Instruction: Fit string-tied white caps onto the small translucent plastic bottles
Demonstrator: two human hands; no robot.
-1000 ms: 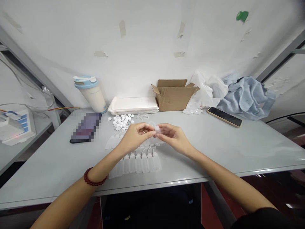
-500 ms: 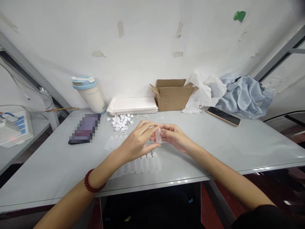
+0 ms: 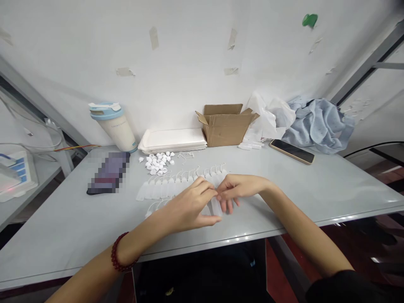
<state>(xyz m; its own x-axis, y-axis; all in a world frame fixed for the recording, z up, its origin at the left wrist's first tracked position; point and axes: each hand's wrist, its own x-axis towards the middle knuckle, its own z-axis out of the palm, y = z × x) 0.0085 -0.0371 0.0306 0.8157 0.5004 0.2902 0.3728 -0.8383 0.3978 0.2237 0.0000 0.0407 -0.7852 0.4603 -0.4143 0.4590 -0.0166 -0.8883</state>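
My left hand [image 3: 195,207] has its thumb at the bottom and its fingertips at the top of a small translucent plastic bottle [image 3: 216,208], low over the table's front part. Close against its right side is my right hand [image 3: 237,191], palm down, fingers loosely bent and apart, the thumb tip by the bottle's upper end. Behind my hands lies a row of similar bottles [image 3: 168,187] with thin white strings at their tops. A nearer row is mostly covered by my left hand and forearm; strings [image 3: 153,207] show at its left end.
A heap of white caps [image 3: 158,163] lies behind the bottles, near a stack of white envelopes [image 3: 173,140]. Also along the back are a tumbler [image 3: 115,128], a cardboard box [image 3: 227,128], plastic bags [image 3: 271,115], a cloth [image 3: 320,126] and a phone [image 3: 292,151]. Another phone [image 3: 109,172] lies left.
Both hands have come down and nearer the table's front edge, with the bottle now low by the near row. My right hand has turned palm down, and the back row is uncovered.
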